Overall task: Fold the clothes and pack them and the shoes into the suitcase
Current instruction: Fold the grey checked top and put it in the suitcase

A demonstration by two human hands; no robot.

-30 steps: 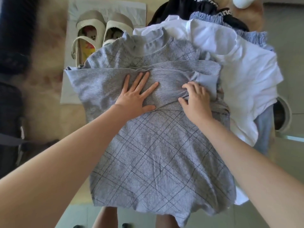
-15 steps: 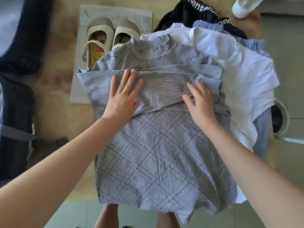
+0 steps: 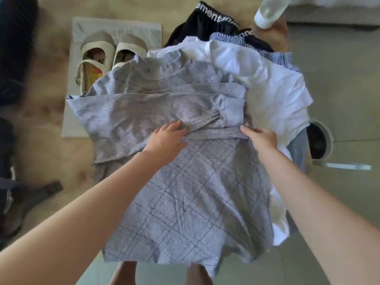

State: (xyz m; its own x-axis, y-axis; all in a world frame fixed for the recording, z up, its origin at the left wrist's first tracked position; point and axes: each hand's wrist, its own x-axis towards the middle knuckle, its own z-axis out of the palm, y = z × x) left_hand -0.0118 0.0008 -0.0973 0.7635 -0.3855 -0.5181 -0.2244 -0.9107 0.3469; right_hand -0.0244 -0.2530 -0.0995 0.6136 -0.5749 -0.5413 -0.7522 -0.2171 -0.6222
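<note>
The step in hand looked to be folding the grey top (image 3: 185,192), with one sleeve (image 3: 144,108) already laid across the chest. To do it well, both hands would likely have needed to keep that sleeve flat and square. The next fold could then be made from both sides together, so the stripes stayed even and nothing bunched underneath.

The left hand (image 3: 166,138) lay at the middle of the top. Its grip was closed, the fingers (image 3: 176,126) bent onto the near edge of the folded sleeve and seemingly pinching it. The right hand (image 3: 262,138) lay just to the right, at the top's right side. Its fingers (image 3: 246,129) curled onto the fabric below the pale cuff, that grip closed on the cloth too.

The grey top lay spread, collar far and hem near, over a heap of other clothes. A white shirt (image 3: 277,95) showed from under it on the right. Beyond that lay a blue striped garment (image 3: 230,38) and a black garment (image 3: 205,19) with white lettering. At far left, a pair of beige shoes (image 3: 107,54) sat on a pale cloth (image 3: 115,27), the top's shoulder overlapping them. A dark shape (image 3: 12,58) filled the left edge; what it was could not be told.
</note>
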